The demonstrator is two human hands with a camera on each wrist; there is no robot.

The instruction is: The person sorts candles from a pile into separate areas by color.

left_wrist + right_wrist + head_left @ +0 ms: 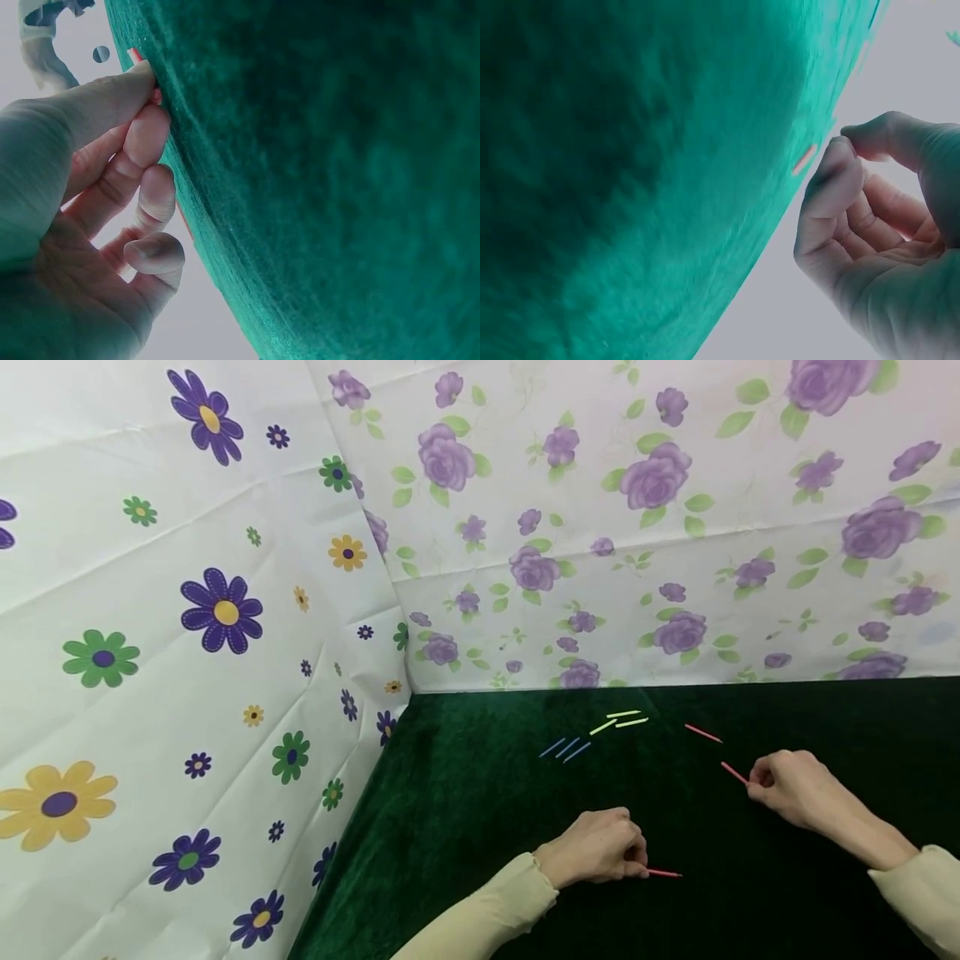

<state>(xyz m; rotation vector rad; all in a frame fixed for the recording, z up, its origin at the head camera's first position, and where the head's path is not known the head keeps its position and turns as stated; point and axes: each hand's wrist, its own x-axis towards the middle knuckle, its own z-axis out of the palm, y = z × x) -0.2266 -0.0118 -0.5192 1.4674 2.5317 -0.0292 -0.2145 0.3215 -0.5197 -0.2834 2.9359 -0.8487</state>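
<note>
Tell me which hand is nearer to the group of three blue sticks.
Left. The left hand lies on the green cloth just below the blue sticks, pinching a red stick. The right hand is farther off to their right, at another red stick.

No writing to read anywhere here: no words, labels, brand marks, numbers or signs. The flowered sheets (210, 610) behind carry only printed blossoms and leaves, no lettering. The green worktop (480, 810) is plain cloth, unmarked. The small coloured sticks (622, 720) lying on it show no print that can be made out. Both wrist views give just blurred green cloth and fingers (146, 139), nothing legible.
</note>
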